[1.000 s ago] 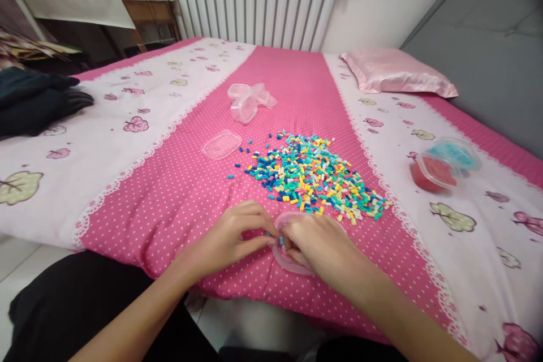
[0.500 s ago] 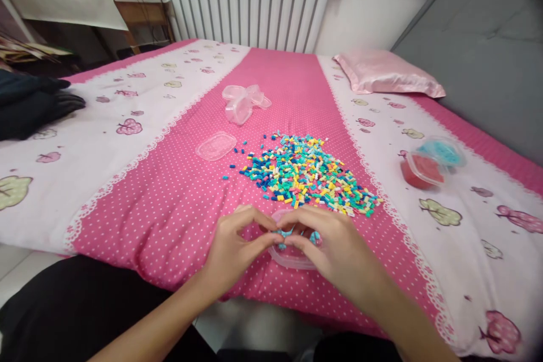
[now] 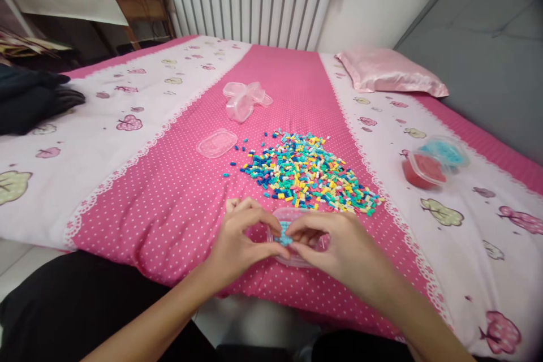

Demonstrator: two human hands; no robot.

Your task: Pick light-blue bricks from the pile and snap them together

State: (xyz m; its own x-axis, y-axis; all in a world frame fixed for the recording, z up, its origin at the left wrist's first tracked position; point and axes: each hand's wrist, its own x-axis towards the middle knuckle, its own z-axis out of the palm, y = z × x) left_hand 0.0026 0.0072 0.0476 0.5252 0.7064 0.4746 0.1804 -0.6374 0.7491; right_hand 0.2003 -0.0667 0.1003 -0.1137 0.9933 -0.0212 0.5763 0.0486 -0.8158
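My left hand (image 3: pixel 237 240) and my right hand (image 3: pixel 339 249) meet over a small clear plastic container (image 3: pixel 292 218) at the near edge of the bed. Both pinch the same little cluster of blue beads (image 3: pixel 283 237) between thumb and fingertips, just above the container. Beyond them lies a wide heap of small coloured beads (image 3: pixel 307 172) in blue, teal, yellow and white, spread on the pink dotted bedspread (image 3: pixel 178 192).
A clear lid (image 3: pixel 216 143) lies left of the heap, and several empty clear containers (image 3: pixel 246 99) sit farther back. Two filled tubs, red (image 3: pixel 422 171) and blue (image 3: pixel 445 151), stand at the right. A pink pillow (image 3: pixel 390 72), dark clothing (image 3: pixel 29 99) and a radiator (image 3: pixel 254 3) surround the bed.
My hands have lifted slightly off the container and drawn their fingertips together on the blue beads; a second ago my right hand was reaching down into the container.
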